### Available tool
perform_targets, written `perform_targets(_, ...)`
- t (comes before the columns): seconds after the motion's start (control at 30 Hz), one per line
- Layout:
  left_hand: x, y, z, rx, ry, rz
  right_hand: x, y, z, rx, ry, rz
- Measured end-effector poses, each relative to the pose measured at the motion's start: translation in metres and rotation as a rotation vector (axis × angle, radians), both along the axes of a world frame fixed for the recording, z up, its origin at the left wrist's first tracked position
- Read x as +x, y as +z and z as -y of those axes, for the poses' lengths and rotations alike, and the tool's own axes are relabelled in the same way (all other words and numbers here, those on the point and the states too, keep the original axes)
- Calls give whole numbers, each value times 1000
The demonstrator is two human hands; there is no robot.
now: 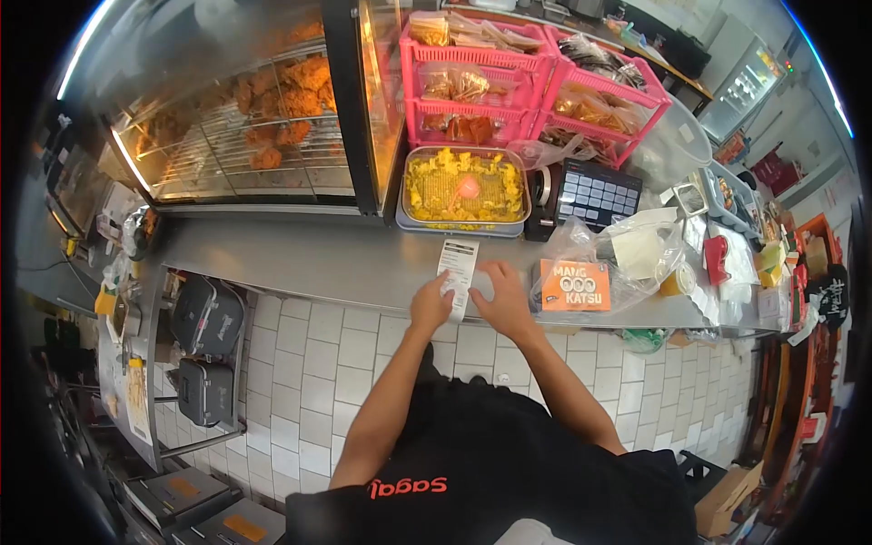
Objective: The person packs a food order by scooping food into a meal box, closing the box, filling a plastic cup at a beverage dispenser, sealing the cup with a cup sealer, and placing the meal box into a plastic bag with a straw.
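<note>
A printed paper receipt (460, 265) lies at the front edge of the steel counter, its lower end hanging over. My left hand (431, 303) has its thumb on the receipt's left side and grips it. On the other side, my right hand (502, 295) has its fingers apart, with the thumb close to the receipt's right edge; whether it touches the paper I cannot tell. Right of that hand sits an orange box (575, 285) printed "KATSU", against a crumpled clear plastic bag (661, 265). Behind the receipt stands a metal tray (525, 213) with yellow pieces and a wire rack.
A heated glass cabinet (354, 118) with fried pieces stands at left. Pink baskets (472, 61) of packets rise behind the tray, beside a black keypad machine (599, 193). Papers and packaging crowd the counter's right end. Below left, dark cases (209, 315) rest on a shelf.
</note>
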State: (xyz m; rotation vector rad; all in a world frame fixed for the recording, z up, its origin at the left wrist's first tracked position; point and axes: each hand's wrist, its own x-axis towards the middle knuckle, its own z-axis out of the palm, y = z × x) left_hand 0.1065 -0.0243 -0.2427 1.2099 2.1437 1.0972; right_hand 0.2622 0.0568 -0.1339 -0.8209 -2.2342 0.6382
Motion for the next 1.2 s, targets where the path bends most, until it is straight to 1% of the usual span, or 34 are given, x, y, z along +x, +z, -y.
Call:
perform_targets(0.03,-8,3,-5,-154,-34,-29,4,-10,4,-68,6,89)
perform_targets(0.07,-16,7,-11,-160,-46,-16,4,-19,1,-132,7,171)
perform_targets(0.1,-23,25,-15,-300,-121,-60,0,-25,-5,-141,-7,181)
perform_targets(0.13,-28,35,-14,-447,-200,-104,-4,-31,-8,-255,-18,233)
perform_targets(0.17,-32,38,-16,-462,-217,-92,-8,-38,-10,-371,-29,284)
perform_targets(0.2,-37,39,-19,-504,-282,-140,-15,-43,-12,-387,-43,292)
perform_targets(0.23,-42,39,-23,-539,-347,-191,-26,-49,-16,-322,-29,278)
perform_targets(0.27,-46,39,-26,-542,-364,-185,-35,-54,-21,-256,-15,266)
perform_targets(0.33,-52,37,-27,-532,-477,-174,-48,-63,-29,-265,-1,303)
perform_targets(0.37,-54,35,-28,-540,-493,-168,-52,-68,-29,-264,28,328)
perform_targets(0.47,-60,37,-34,-556,-541,-174,-59,-67,-31,-270,-21,352)
perform_targets(0.5,-61,44,-36,-580,-538,-136,-60,-68,-30,-274,-42,354)
perform_targets(0.57,-59,45,-40,-594,-591,-100,-54,-68,-24,-260,-108,231)
perform_targets(0.6,-61,40,-38,-547,-560,-23,-49,-63,-18,-258,-157,242)
perform_targets(0.63,-61,37,-39,-498,-532,57,-45,-53,-11,-338,-162,216)
perform_targets(0.67,-60,34,-40,-479,-582,58,-40,-41,-6,-410,-164,183)
perform_targets(0.73,-58,28,-43,-160,-649,295,-29,-4,5,-575,-156,162)
perform_targets(0.77,-51,15,-46,-16,-656,458,-24,22,8,-703,-140,204)
perform_targets(0.8,-45,13,-54,-5,-702,466,-16,39,9,-690,-187,201)
perform_targets(0.87,-32,11,-74,51,-700,471,5,63,9,-791,-32,339)
perform_targets(0.9,-26,13,-85,-26,-691,227,17,67,7,-863,1,356)
perform_targets(0.93,-18,13,-92,-14,-721,231,31,70,6,-856,-32,351)
perform_targets(1.0,-7,14,-104,-53,-723,123,62,76,-1,-835,109,500)
perform_targets(1.03,-2,10,-107,86,-753,117,74,91,-7,-940,143,563)
perform_targets(1.07,2,8,-107,91,-760,113,93,95,-10,-935,136,558)
perform_targets(1.13,7,17,-108,59,-780,226,138,102,-21,-1023,172,522)
perform_targets(1.2,6,23,-105,-104,-778,266,189,118,-43,-1083,89,474)
